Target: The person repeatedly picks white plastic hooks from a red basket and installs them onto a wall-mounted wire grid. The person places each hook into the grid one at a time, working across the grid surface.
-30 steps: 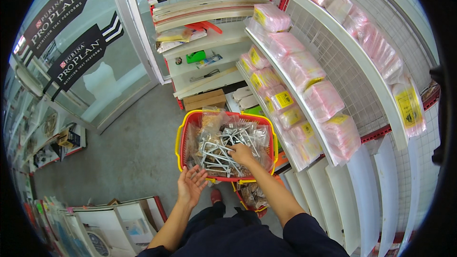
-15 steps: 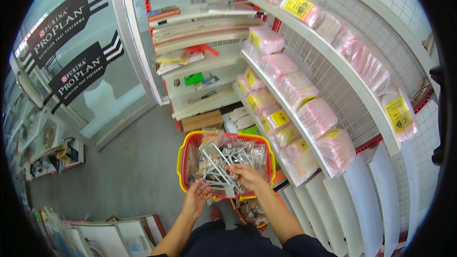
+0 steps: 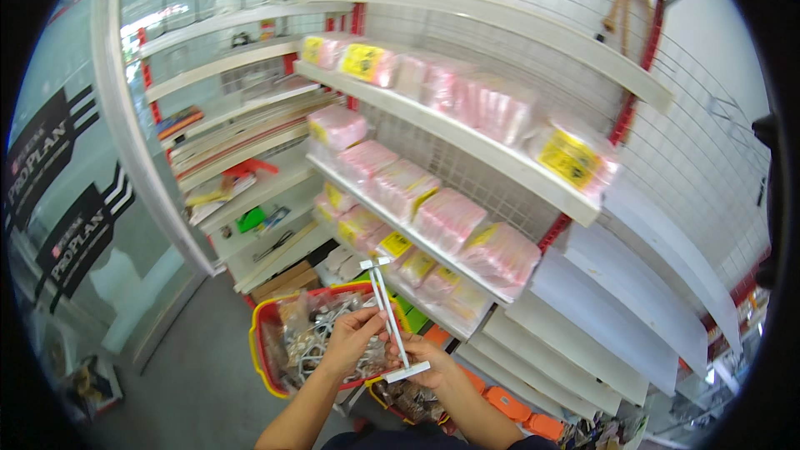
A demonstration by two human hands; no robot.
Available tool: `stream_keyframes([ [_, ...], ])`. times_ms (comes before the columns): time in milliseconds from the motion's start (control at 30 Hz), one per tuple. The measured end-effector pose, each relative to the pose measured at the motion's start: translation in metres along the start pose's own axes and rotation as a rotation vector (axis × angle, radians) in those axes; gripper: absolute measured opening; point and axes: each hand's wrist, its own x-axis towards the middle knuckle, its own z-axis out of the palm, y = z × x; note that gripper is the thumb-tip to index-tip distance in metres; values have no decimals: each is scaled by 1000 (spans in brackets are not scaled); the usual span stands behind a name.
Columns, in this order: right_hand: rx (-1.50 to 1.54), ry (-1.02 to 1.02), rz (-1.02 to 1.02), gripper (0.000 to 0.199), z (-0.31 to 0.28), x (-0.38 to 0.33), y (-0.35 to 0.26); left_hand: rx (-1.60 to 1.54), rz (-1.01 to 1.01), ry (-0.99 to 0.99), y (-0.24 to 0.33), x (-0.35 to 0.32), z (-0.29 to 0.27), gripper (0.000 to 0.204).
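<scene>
White hook, probably, higher than before

To my L, I see 2 blk signs w/ wht lettering on the glass door; ahead, yel. labels on pink packs, dk print too blurry for me.

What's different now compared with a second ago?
A pale metal rod piece has come up from the red-and-yellow basket. The right hand holds its lower end; the left hand, open and empty before, has its fingertips at it. The view swung right, toward the shelves. The pink packs stayed put.
</scene>
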Motion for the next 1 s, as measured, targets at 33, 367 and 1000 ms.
stream_keyframes([
  [33, -8, 12, -35, 28, 3, -11, -6, -6, -22, -56, 5, 5, 11, 24],
  [367, -1308, 744, -1027, 27, 37, -155, -86, 42, -128, -413, 36, 43, 140, 21],
  [1000, -2512, 785, -1929, 47, 84, -368, -278, -81, -214, -919, 82, 82, 438, 15],
])
